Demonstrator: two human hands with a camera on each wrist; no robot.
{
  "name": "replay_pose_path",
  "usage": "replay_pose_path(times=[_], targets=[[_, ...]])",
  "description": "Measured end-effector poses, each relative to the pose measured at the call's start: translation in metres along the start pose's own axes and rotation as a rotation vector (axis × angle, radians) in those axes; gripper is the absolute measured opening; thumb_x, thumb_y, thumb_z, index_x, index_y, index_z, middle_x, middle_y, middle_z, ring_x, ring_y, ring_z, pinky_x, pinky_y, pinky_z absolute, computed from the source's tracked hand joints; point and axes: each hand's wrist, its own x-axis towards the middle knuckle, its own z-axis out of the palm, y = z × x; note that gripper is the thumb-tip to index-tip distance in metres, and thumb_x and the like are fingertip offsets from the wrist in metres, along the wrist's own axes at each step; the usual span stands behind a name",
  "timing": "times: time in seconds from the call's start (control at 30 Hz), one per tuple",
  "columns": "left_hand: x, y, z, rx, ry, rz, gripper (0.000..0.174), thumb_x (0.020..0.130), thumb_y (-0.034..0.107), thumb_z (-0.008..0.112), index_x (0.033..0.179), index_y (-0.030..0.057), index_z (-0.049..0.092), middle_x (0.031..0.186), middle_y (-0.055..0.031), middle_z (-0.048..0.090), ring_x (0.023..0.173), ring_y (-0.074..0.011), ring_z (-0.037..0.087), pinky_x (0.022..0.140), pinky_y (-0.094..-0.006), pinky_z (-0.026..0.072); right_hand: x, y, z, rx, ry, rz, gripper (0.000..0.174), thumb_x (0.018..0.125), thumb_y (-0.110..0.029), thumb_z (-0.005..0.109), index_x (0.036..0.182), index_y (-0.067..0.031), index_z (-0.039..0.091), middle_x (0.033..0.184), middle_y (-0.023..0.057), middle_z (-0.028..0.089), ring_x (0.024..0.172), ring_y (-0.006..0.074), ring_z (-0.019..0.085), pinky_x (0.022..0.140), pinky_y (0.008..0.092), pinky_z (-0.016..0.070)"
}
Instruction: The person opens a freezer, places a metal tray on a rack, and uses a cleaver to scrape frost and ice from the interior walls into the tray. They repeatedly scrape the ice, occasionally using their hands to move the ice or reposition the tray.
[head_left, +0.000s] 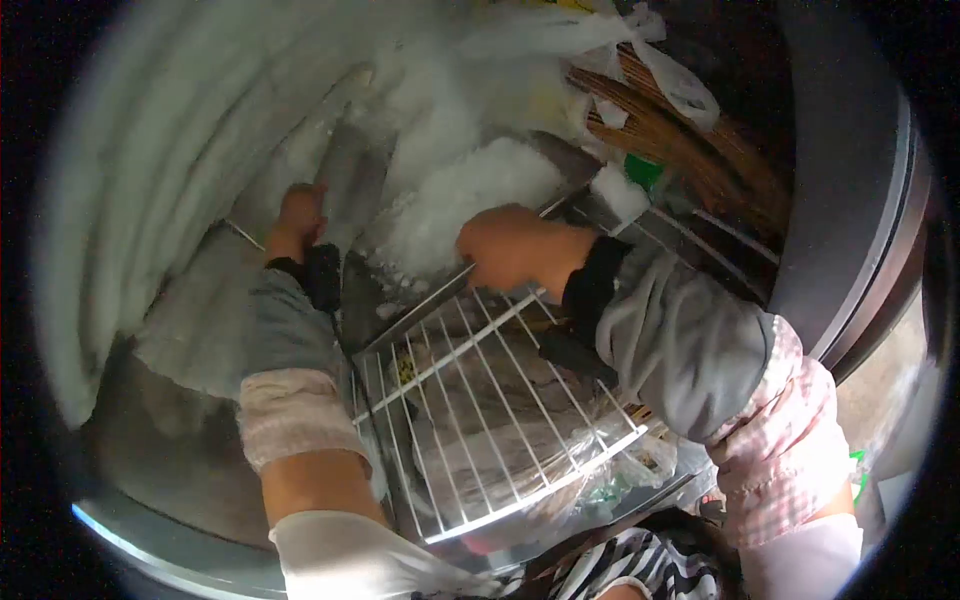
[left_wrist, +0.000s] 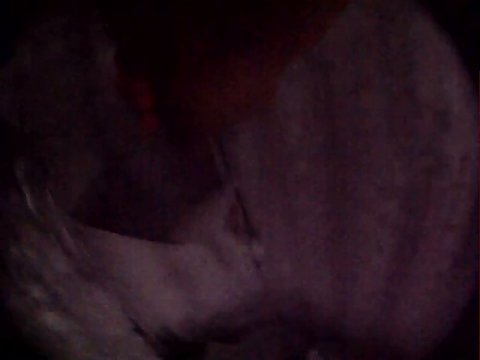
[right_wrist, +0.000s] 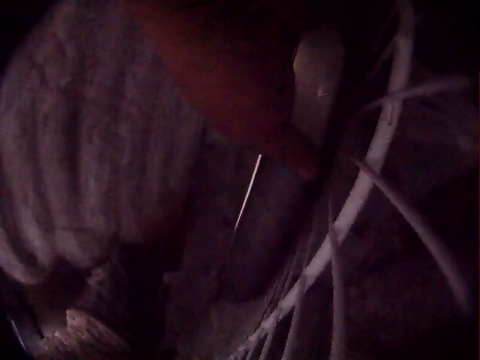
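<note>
Head view: at left, the ice wall (head_left: 150, 170) curves beside the left hand (head_left: 300, 212); how open that hand is, and whether it has hold of anything, I cannot tell. Loose frost (head_left: 475, 190) lies between the hands, on the far side of the rack (head_left: 457, 348). Farther right, the right hand (head_left: 520, 245) is by the rack's far end, its opening and any hold unclear. Short, slow moves would likely suit best, knuckles clear of the rack, loose frost undisturbed by jolts.
</note>
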Motion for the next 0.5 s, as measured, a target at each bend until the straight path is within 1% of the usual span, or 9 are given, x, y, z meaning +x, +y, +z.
replay_pose_path(times=[0.07,0.1,0.17,0.2,0.27,0.3,0.37,0.47,0.5], targets=[[-0.008,0.025,-0.053,-0.772,-0.312,-0.627,0.03,0.086,0.022,0.051,0.099,-0.0039,0.059,0.083,-0.022,0.062,0.08,-0.0296,0.062,0.068,-0.042,0.0471,-0.003,-0.001,-0.001,-0.007,0.047,-0.01,0.029,0.066,-0.027,0.068,0.086,-0.006,0.067,0.086,0.016,0.065,0.084,0.0349,0.062,0.072,0.0449,0.0481],[-0.018,0.017,-0.032,-0.78,-0.313,-0.632,0.03,0.086,0.022,0.051,0.099,-0.0039,0.059,0.083,-0.022,0.062,0.08,-0.0296,0.062,0.068,-0.042,0.0471,-0.005,-0.001,0.0,-0.026,0.083,-0.014,0.029,0.066,-0.027,0.069,0.086,-0.0062,0.067,0.086,0.0159,0.065,0.084,0.0346,0.062,0.072,0.0448,0.0481],[-0.055,-0.009,0.03,-0.078,0.001,-0.093,0.03,0.082,0.021,0.053,0.095,-0.0046,0.061,0.094,-0.0252,0.062,0.088,-0.0332,0.061,0.075,-0.0423,0.0468,0.0,0.002,0.008,-0.023,0.078,-0.026,0.028,0.066,-0.026,0.068,0.084,-0.0057,0.067,0.085,0.0157,0.065,0.082,0.0348,0.062,0.071,0.045,0.0482],[-0.066,-0.012,0.012,-0.07,-0.007,-0.087,0.03,0.082,0.021,0.053,0.095,-0.0046,0.061,0.094,-0.0252,0.062,0.088,-0.0332,0.061,0.075,-0.0423,0.0468,0.003,0.004,0.009,-0.03,0.103,-0.033,0.026,0.065,-0.025,0.068,0.083,-0.0051,0.067,0.083,0.0155,0.065,0.081,0.0349,0.062,0.07,0.0453,0.0483],[-0.099,-0.01,-0.039,-0.718,0.038,-0.592,0.026,0.08,0.015,0.051,0.095,-0.0034,0.063,0.092,-0.0225,0.063,0.088,-0.0357,0.06,0.08,-0.0428,0.0461,0.002,0.001,0.009,-0.008,0.091,-0.06,0.024,0.065,-0.024,0.067,0.08,-0.0047,0.067,0.081,0.0156,0.065,0.079,0.0354,0.062,0.069,0.0456,0.0483],[-0.104,-0.022,-0.03,-0.715,0.042,-0.588,0.026,0.08,0.015,0.051,0.095,-0.0034,0.063,0.092,-0.0225,0.063,0.088,-0.0357,0.06,0.08,-0.0428,0.0461,0.001,0.002,0.004,-0.011,0.088,-0.079,0.023,0.064,-0.022,0.066,0.078,-0.0042,0.067,0.078,0.0157,0.065,0.078,0.0358,0.062,0.068,0.0459,0.0484],[-0.114,-0.059,0.01,-0.287,-0.094,-0.269,0.027,0.08,0.011,0.048,0.098,-0.0009,0.063,0.09,-0.0199,0.063,0.089,-0.0372,0.059,0.081,-0.042,0.0461,-0.002,-0.004,0.001,0.009,0.092,-0.037,0.021,0.064,-0.021,0.065,0.076,-0.004,0.067,0.076,0.016,0.064,0.076,0.0363,0.062,0.067,0.0463,0.0484],[-0.048,-0.027,0.003,-0.479,0.068,-0.384,0.026,0.076,0.006,0.049,0.098,0.0003,0.062,0.087,-0.0205,0.063,0.082,-0.0376,0.06,0.077,-0.0408,0.0478,0.0,-0.004,0.007,0.011,0.088,-0.018,0.02,0.065,-0.02,0.065,0.076,-0.0041,0.067,0.076,0.0165,0.064,0.076,0.0363,0.062,0.068,0.0465,0.0483],[-0.013,0.004,-0.046,-0.52,-0.032,-0.372,0.027,0.074,0.007,0.052,0.1,0.0006,0.06,0.086,-0.0214,0.063,0.08,-0.0371,0.061,0.075,-0.0415,0.0481,0.0,-0.002,0.006,-0.004,0.075,-0.029,0.021,0.066,-0.021,0.065,0.078,-0.0044,0.067,0.078,0.0167,0.064,0.078,0.0359,0.062,0.069,0.0463,0.0483]])
